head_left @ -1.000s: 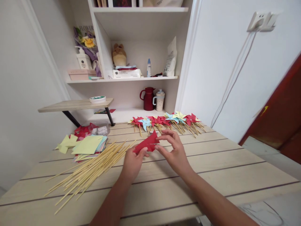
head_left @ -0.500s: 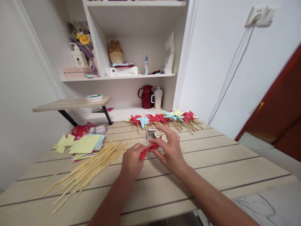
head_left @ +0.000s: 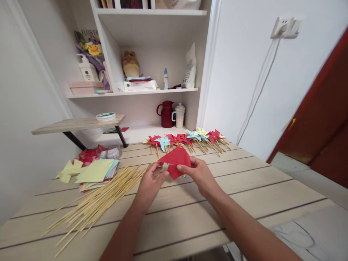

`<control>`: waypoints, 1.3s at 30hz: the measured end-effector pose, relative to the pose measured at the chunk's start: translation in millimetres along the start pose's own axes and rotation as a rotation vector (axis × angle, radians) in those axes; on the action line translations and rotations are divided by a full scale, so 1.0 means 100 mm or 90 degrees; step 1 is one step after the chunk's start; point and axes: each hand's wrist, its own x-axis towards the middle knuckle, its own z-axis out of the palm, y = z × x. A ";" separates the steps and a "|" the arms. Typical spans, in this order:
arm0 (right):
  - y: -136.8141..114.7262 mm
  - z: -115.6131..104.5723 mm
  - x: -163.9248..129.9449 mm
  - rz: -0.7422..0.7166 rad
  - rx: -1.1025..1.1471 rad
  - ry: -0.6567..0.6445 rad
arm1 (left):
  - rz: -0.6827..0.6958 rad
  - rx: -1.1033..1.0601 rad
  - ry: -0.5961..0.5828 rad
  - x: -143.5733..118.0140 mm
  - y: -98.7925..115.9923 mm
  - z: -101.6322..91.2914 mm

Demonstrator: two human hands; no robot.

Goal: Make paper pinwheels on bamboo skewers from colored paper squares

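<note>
A red piece of cut paper, slit into flaps, is pinched in my right hand, with the thumb on its near face. My left hand is close to the paper's left edge, its thumb and fingers apart; whether a fingertip touches the paper tip I cannot tell. Beyond the paper lies a row of finished paper pinwheels on sticks, in red, light blue and yellow. To the left of my left hand, a loose bundle of thin wooden sticks is spread on the table.
Behind the sticks are a stack of coloured paper squares, yellow cut paper and red cut pieces beside a clear container. A small raised shelf stands at back left. A red jug and a cup stand at the back.
The red paper has turned and opened out to show its broad face. My left hand has let go and moved slightly left; the right still grips it. The view has shifted slightly.
</note>
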 end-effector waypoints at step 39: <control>-0.02 0.09 -0.04 0.095 0.123 -0.055 | -0.087 -0.121 0.001 -0.06 0.03 0.06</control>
